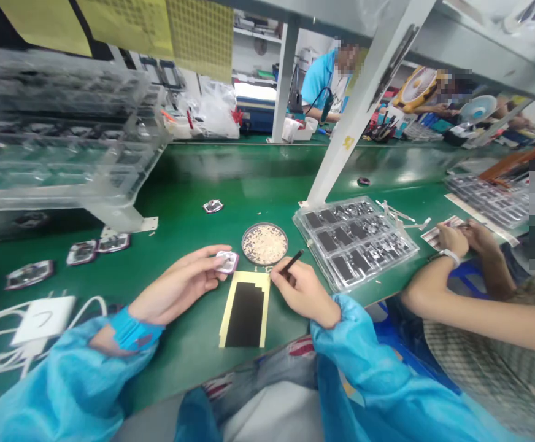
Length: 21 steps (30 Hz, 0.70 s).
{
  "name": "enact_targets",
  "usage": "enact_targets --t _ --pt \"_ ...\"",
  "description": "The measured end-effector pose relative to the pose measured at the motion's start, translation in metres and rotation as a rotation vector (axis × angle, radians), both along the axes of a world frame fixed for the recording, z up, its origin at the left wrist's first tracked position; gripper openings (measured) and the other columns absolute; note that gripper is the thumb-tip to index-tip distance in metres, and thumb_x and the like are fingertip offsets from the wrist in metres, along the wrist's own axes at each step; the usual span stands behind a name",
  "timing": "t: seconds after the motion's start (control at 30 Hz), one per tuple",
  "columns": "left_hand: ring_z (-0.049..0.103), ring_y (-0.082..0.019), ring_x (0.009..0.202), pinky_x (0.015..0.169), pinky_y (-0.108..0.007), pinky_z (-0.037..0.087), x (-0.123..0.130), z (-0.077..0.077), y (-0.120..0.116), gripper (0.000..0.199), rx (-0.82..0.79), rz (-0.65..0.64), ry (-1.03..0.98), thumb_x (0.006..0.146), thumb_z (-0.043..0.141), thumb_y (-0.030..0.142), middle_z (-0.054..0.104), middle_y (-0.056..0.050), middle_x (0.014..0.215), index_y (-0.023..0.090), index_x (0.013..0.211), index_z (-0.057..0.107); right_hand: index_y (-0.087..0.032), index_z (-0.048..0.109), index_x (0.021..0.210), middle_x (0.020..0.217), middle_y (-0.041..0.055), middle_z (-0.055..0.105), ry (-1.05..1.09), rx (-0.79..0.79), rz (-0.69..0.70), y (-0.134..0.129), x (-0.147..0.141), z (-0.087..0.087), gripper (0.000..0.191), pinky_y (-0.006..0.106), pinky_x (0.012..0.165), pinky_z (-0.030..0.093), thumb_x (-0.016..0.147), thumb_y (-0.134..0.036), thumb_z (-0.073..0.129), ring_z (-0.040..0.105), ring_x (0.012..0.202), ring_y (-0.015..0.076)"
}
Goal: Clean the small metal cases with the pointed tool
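My left hand (pixel 189 279) holds a small white part with a purple rim (pixel 227 262) between thumb and fingers. In my right hand (pixel 302 288) is a thin black pen-like tool (pixel 291 263), its upper end pointing up and right. Between and below the hands a yellow sheet (pixel 226 319) lies on the green table, with a black rectangular sheet (pixel 246 314) on it. My right fingertips are beside the yellow sheet's upper right corner. Just beyond both hands sits a round dish (pixel 265 244) full of small pale bits.
Similar rimmed parts (pixel 81 252) lie at left, near a white charger with cables (pixel 43 320). A clear tray of dark pieces (pixel 354 239) is at right. A metal post (pixel 341 144) rises behind it. A person's hands (pixel 454 239) work farther right. Stacked plastic trays (pixel 65 166) stand upper left.
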<state>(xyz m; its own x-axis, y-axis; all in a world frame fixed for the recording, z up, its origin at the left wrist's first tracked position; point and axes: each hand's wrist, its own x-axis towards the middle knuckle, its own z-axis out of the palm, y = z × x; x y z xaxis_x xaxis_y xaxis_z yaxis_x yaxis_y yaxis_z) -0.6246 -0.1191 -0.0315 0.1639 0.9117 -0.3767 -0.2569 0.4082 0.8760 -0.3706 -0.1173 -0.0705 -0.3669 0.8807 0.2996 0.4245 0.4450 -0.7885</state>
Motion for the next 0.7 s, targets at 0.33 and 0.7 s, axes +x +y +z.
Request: enact_targets --t 0.33,0.7 --pt "0.069 -0.021 0.078 0.066 -0.03 0.053 0.005 -0.017 -0.026 0.027 0.32 -0.136 0.423 0.089 0.065 0.042 0.074 -0.004 0.088 0.023 0.108 0.069 -0.018 0.064 0.096 0.087 0.0037 0.068 0.256 -0.231 -0.113 0.005 -0.013 -0.01 0.017 0.023 0.052 0.048 0.09 -0.034 0.067 0.063 0.065 0.013" --pt "0.067 -0.025 0.11 0.094 -0.035 0.05 0.014 -0.042 -0.03 0.028 0.66 -0.275 0.927 0.096 0.053 0.034 0.073 -0.002 0.121 0.029 0.119 0.067 -0.019 0.068 0.096 0.091 0.0036 0.071 0.126 -0.267 -0.045 0.004 -0.011 -0.014 0.014 0.023 0.054 0.045 0.089 -0.03 0.07 0.059 0.062 0.0116"
